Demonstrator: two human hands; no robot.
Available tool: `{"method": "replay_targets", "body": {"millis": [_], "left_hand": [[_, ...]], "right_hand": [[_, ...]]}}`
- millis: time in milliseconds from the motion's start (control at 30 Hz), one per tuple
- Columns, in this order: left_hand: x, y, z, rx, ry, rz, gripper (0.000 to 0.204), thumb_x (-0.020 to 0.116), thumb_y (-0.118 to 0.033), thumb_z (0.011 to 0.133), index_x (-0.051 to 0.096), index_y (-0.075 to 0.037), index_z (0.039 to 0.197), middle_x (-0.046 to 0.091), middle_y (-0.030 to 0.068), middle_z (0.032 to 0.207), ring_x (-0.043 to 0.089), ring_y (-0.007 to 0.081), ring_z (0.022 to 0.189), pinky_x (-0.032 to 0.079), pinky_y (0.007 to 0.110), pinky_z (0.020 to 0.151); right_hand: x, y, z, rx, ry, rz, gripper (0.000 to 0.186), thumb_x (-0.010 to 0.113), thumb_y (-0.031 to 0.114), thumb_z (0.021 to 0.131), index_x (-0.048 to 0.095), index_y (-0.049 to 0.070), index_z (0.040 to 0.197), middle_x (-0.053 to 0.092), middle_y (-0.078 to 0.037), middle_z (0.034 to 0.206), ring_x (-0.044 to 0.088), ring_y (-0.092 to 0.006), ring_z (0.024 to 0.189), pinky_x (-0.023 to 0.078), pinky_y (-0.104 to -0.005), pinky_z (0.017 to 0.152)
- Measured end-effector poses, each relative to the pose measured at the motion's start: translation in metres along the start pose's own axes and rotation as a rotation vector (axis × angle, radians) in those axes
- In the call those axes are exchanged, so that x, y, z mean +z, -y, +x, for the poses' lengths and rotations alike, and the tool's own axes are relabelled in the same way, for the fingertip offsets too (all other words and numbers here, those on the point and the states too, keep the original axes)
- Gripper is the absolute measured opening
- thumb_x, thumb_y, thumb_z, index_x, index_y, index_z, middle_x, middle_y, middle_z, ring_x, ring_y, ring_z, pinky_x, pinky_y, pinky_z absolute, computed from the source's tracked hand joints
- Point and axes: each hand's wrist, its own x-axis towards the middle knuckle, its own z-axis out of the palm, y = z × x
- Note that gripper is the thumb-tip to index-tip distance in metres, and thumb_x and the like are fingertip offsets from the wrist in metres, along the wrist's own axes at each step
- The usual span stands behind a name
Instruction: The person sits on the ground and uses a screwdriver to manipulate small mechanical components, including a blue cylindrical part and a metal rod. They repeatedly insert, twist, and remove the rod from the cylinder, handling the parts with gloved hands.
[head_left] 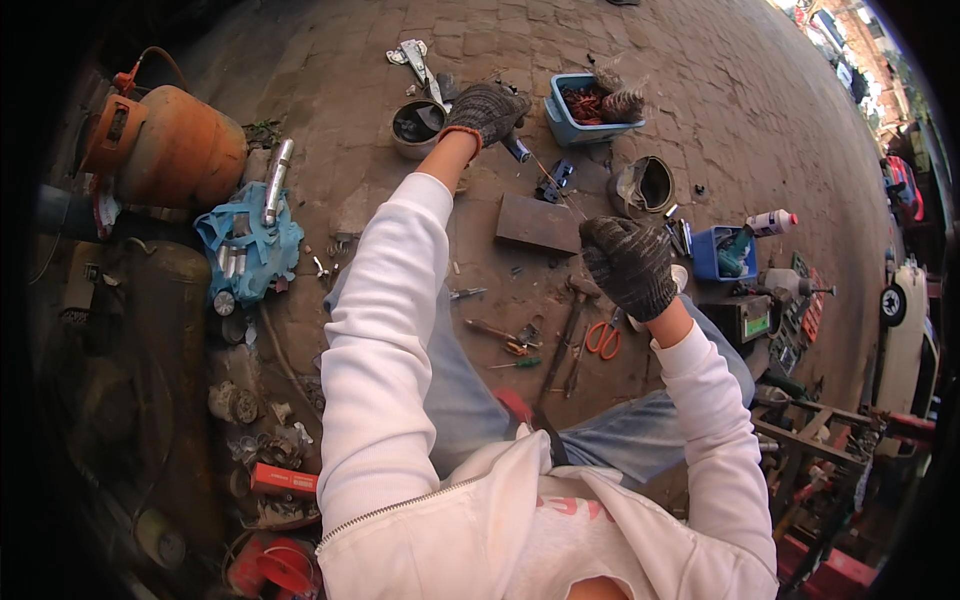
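Observation:
Both my hands wear dark knitted gloves. My left hand is stretched far forward, closed beside a round metal pot; its grip hides most of what it holds, and a blue-and-silver piece shows just below the fingers. A thin copper-coloured wire runs slantwise from there toward my right hand. That hand is closed, with the wire's end at its fingers. Between the hands, a rusty rectangular metal block lies on the bricks, with a small dark-blue clamp-like part behind it.
A hammer, orange-handled scissors and a green screwdriver lie between my legs. Ahead stands a blue tub of reddish wire; rightward are a tin and a blue box. An orange gas cylinder lies left.

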Motion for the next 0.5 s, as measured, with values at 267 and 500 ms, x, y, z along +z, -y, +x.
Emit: {"method": "replay_targets", "body": {"millis": [267,500], "left_hand": [[-0.007,-0.004,-0.008,-0.118,-0.047,-0.084,0.042,0.043,-0.041,0.085,0.067,-0.007,0.090,0.066,0.0158,0.086,0.061,0.0316,0.088,0.047,0.040,0.083],[-0.025,0.012,-0.031,-0.167,-0.396,-0.150,0.049,0.046,-0.049,0.084,0.068,-0.006,0.089,0.066,0.0171,0.090,0.062,0.0330,0.085,0.047,0.043,0.081]], "right_hand": [[0.003,-0.008,-0.016,-0.047,0.000,-0.154,0.028,0.062,0.014,0.074,0.061,0.013,0.102,0.063,-0.009,0.088,0.061,-0.0311,0.075,0.049,-0.0406,0.064],[0.061,-0.024,-0.051,0.113,-0.157,0.110,0.045,0.060,0.010,0.076,0.052,0.011,0.121,0.057,-0.015,0.109,0.055,-0.0328,0.099,0.046,-0.0412,0.082]]}}
